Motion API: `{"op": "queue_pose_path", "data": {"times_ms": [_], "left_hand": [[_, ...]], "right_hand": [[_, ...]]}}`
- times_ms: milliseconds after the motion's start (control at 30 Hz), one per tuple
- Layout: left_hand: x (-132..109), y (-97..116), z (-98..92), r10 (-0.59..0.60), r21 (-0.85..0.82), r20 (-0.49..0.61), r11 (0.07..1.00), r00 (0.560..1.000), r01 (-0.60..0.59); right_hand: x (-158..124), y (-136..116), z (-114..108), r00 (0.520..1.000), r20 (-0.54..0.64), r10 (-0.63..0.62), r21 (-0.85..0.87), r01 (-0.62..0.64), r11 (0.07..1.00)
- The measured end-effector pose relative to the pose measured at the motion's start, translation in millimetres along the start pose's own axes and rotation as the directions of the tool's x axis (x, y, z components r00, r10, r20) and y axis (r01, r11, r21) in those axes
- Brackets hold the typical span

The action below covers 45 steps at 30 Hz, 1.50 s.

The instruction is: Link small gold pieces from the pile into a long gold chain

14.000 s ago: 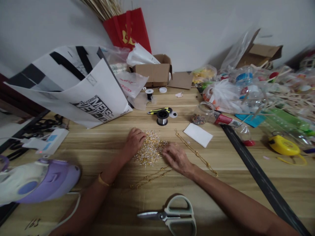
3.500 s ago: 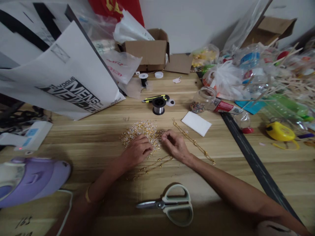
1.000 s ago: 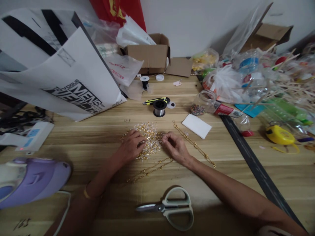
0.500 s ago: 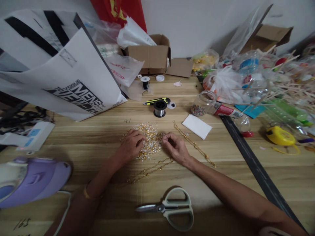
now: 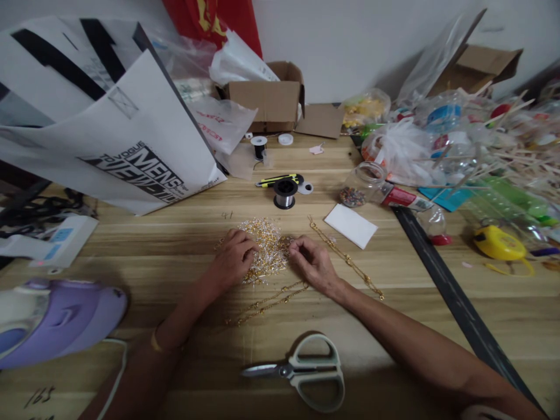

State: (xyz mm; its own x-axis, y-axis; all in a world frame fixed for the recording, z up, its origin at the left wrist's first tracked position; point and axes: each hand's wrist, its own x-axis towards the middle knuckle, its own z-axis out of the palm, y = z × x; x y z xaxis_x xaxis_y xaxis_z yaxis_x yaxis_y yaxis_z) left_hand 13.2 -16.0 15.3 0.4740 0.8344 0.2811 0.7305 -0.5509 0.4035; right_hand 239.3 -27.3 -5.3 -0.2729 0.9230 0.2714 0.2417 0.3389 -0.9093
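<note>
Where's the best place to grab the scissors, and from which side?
Probably the handle loops, with the right hand coming from the right. The scissors lie flat, blades pointing left, so that approach keeps fingers off the edges.

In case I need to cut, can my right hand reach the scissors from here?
Probably yes: the scissors lie uncovered, nearer you than your right hand, and their handles point right.

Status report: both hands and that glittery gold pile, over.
Left hand over left side of glittery gold-and-silver pile, right hand at right edge; grips unclear. Pale-handled metal scissors on near side, touching neither hand.
</note>
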Motion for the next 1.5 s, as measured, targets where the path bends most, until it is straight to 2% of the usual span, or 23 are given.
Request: {"op": "queue_pose_path", "data": {"times_ms": [400,633,833,1033,1500], "left_hand": [[1.7,5.5,-5.0,0.001,0.071,0.018,0.997,1.000,-0.002],[2.7,2.3,3.7,-0.024,0.031,-0.046,0.999,0.999,0.025],[3.1,-1.7,10.1,-0.006,0.038,-0.051,0.999,0.999,0.008],[4.0,2.5,7.3,0.001,0.079,-0.011,0.997,1.000,0.000],[7.1,6.9,2.0,0.112,0.269,0.083,0.954,0.990,-0.130]], "right_hand": [[0.1,0.8,-0.1,1.000,-0.006,0.000,-0.009,0.000,1.000],[-0.1,0.8,0.1,1.000,-0.002,-0.003,-0.003,0.003,1.000],[-0.1,0.7,0.4,1.000,0.001,0.003,0.013,-0.003,1.000],[0.5,-0.8,0.1,1.000,0.003,-0.001,0.006,0.001,1.000],[-0.1,1.0,0.3,1.000,0.006,-0.006,0.008,0.006,1.000]]}}
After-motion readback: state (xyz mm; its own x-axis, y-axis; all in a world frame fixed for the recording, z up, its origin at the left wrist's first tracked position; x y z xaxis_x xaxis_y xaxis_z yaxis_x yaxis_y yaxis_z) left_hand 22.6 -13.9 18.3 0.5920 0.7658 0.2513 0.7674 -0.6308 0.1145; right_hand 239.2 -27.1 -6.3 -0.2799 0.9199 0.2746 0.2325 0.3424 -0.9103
